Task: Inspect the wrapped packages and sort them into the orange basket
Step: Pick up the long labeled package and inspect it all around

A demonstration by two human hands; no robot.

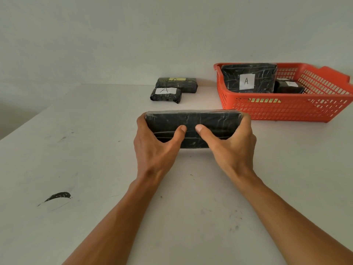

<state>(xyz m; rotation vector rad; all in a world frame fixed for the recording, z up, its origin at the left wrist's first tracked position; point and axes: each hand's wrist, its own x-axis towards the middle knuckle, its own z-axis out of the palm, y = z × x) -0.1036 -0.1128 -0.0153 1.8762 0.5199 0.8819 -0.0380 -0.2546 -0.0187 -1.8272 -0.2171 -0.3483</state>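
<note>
The step in hand looks like inspection: a black-wrapped package [192, 127] is held up on edge over the middle of the white table [95, 169], one dark face turned to the camera and no label showing on it. The next move, as I judge it, calls for turning the package until its label can be read, then carrying it right and away to the basket.

The orange basket [286, 109] stands at the table's far right edge. It already holds a large package marked A [248, 78] leaning against its left wall, and a smaller dark package [289, 87] beside that one.

The held package is a long flat block in wrinkled, glossy black film. The left hand [152, 146] and the right hand [234, 148] clasp its two ends, thumbs pressed on the near face and almost meeting, fingers wrapped behind out of sight.

By the far edge, left of the basket, lie two small packages touching: one with a yellow label [176, 84], one with a white A label [165, 95].
</note>
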